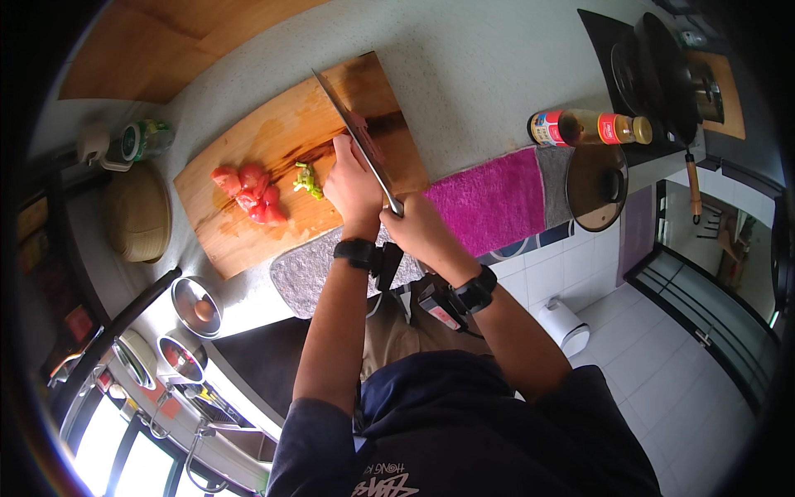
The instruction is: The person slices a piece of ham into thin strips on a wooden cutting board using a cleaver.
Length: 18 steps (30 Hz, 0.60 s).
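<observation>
My right hand [425, 233] grips the handle of a kitchen knife [357, 136], whose long blade points away from me across a wooden cutting board [248, 136]. Along the blade's right side lie thin pinkish-red slices, apparently meat [367, 133]. My left hand [355, 186] rests on the board against the blade's left side, fingers bent; whatever is beneath them is hidden. Left of that hand sits a small heap of chopped green pieces [307, 181], perhaps scallion. Farther left are cut tomato chunks [251, 191].
A sauce bottle [587, 127] stands right of a magenta towel [487, 202], near a glass pan lid [597, 189]. A dark wok [664, 74] is on the stove. Metal bowls, one with an egg [204, 310], one with red contents [180, 355], stand at left, near a woven basket [138, 214].
</observation>
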Motion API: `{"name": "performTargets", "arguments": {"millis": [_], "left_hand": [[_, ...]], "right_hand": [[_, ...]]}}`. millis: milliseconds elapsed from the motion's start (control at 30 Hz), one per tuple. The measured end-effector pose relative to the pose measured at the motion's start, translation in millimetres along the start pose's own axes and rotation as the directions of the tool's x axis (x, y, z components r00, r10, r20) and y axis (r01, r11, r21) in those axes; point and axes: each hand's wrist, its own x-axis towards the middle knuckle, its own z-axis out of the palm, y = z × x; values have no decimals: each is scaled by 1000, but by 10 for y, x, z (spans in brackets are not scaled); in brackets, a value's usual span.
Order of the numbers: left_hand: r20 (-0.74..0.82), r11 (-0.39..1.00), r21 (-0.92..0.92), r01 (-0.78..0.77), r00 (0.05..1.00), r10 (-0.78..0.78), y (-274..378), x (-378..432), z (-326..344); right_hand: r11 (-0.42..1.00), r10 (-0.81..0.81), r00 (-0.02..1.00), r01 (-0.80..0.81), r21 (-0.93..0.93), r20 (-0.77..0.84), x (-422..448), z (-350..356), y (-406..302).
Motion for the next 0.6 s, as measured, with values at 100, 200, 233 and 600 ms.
{"name": "performTargets", "arguments": {"millis": [100, 200, 233, 600], "left_hand": [[30, 999, -2, 42, 999, -42, 22, 31, -17], [-3, 994, 94, 51, 999, -51, 92, 40, -38], [-5, 994, 96, 47, 999, -47, 97, 31, -49], [75, 986, 138, 96, 991, -107, 150, -4, -106]], "right_hand": [[997, -64, 997, 66, 35, -41, -25, -53, -22], [984, -39, 997, 26, 176, 71, 66, -114, 110], [983, -43, 997, 30, 179, 70, 68, -147, 146], [875, -6, 976, -101, 473, 219, -9, -280, 229]]}}
